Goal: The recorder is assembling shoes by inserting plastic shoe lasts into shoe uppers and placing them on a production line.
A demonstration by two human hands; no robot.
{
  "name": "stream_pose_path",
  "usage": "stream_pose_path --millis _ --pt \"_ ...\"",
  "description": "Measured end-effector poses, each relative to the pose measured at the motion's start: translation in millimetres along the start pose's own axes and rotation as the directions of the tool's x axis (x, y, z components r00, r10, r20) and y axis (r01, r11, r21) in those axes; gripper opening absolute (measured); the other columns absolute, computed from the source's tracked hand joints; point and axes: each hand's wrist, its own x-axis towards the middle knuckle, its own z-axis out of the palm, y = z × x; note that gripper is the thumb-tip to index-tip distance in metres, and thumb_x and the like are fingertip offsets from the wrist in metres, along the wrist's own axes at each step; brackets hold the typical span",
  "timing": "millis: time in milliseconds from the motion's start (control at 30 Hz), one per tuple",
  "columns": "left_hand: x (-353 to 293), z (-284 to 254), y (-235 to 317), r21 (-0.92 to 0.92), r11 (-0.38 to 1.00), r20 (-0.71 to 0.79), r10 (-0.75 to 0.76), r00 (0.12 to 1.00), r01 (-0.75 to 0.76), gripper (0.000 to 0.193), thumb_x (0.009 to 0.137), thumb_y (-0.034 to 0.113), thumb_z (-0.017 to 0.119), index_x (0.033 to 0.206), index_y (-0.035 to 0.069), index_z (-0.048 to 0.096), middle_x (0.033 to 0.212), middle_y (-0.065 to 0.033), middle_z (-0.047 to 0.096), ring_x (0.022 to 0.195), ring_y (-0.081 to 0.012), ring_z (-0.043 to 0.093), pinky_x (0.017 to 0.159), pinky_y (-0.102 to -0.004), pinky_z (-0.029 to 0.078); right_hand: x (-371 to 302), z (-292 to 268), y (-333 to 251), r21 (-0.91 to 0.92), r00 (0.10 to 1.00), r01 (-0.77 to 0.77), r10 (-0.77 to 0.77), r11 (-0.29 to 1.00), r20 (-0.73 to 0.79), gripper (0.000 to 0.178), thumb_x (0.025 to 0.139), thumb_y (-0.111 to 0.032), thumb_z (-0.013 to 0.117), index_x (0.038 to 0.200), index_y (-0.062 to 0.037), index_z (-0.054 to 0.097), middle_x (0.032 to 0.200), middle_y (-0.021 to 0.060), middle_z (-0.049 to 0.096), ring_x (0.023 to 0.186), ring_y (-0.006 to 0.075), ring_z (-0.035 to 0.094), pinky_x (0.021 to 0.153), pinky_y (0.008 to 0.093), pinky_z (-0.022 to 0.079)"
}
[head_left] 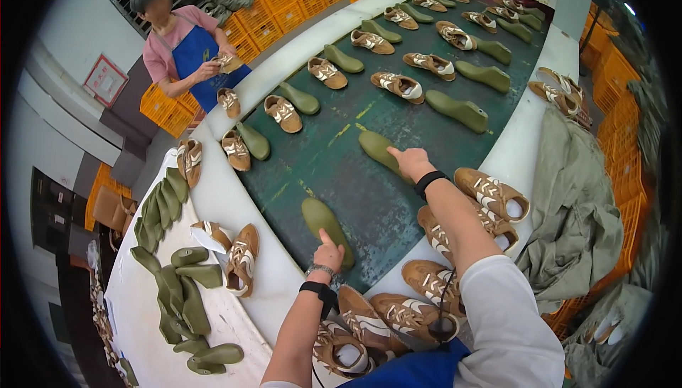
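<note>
On the dark green belt, my left hand (328,254) grips the near end of an olive-green shoe last (322,219) lying on its side. Farther up and to the right, my right hand (413,163) holds a second olive-green last (376,147) by its near end. Both sets of fingers are closed and partly hidden behind the lasts. Close around my forearms on the white edge sit several brown-and-white sneakers, among them a sneaker (491,192) by my right arm and another sneaker (364,320) beside my left wrist.
Paired sneakers and lasts (455,109) line the belt (320,168) ahead. Loose lasts (192,303) pile on a white table at left, near two sneakers (243,260). Across the belt a person (188,54) in a blue apron holds a sneaker. Orange crates (616,136) and grey-green cloth (572,210) stand right.
</note>
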Motion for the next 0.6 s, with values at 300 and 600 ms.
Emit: stream_pose_path --millis 300,600 --pt "-5 4 14 -0.062 0.998 0.034 -0.013 0.999 0.016 0.08 0.083 0.032 0.049 0.137 -0.005 0.002 0.092 -0.0291 0.061 0.084 -0.0409 0.061 0.078 -0.0445 0.048 -4 9 8 -0.04 0.996 -0.076 0.078 0.996 0.053 0.062 0.088 -0.009 0.044 0.141 -0.0292 0.02 0.108 0.0098 0.062 0.095 0.024 0.062 0.074 0.0395 0.049" --pt "-60 -49 -31 -0.41 0.902 0.0 0.147 0.989 -0.134 0.07 0.084 0.026 0.058 0.138 0.006 0.019 0.079 -0.0163 0.065 0.067 -0.0257 0.065 0.06 -0.0331 0.052 -171 -46 -28 0.145 0.756 0.654 -0.65 0.743 -0.079 0.036 0.075 -0.013 0.057 0.11 -0.0104 0.059 0.093 0.0153 0.064 0.087 0.0321 0.061 0.075 0.0414 0.049"
